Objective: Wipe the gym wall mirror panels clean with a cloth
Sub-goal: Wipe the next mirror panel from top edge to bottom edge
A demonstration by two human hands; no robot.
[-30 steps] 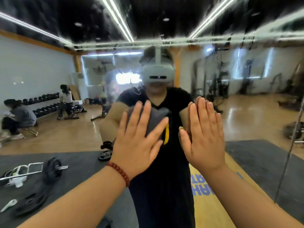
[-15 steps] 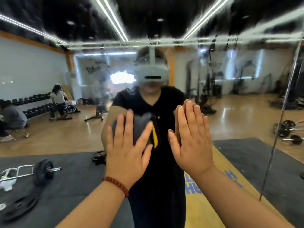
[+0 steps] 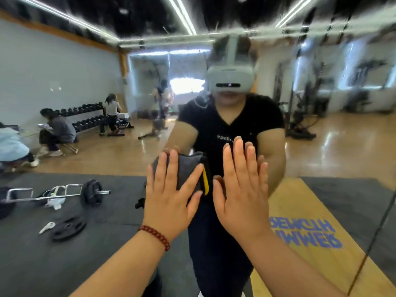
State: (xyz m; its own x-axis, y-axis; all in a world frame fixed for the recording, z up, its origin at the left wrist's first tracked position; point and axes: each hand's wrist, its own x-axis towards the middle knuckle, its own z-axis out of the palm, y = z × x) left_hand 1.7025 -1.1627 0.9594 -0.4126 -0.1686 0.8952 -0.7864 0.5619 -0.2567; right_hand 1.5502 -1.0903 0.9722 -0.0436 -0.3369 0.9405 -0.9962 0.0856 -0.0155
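The wall mirror (image 3: 64, 71) fills the whole view and reflects me and the gym. My left hand (image 3: 171, 196), with a red bead bracelet at the wrist, presses a folded grey cloth (image 3: 186, 166) with a yellow edge flat against the glass, fingers straight and spread. My right hand (image 3: 242, 189) lies flat on the mirror just right of the cloth, fingers straight and together, holding nothing. The upper part of the glass looks streaky.
A dark seam (image 3: 372, 236) between mirror panels runs down at the lower right. The reflection shows a loaded bar (image 3: 60, 192) and weight plates (image 3: 68, 228) on black mats, a yellow floor strip (image 3: 300, 221) with blue lettering, a dumbbell rack and several people at the left.
Both hands with the cloth have slid down the glass, and the view has swung left and down. The panel seam has moved toward the right edge.
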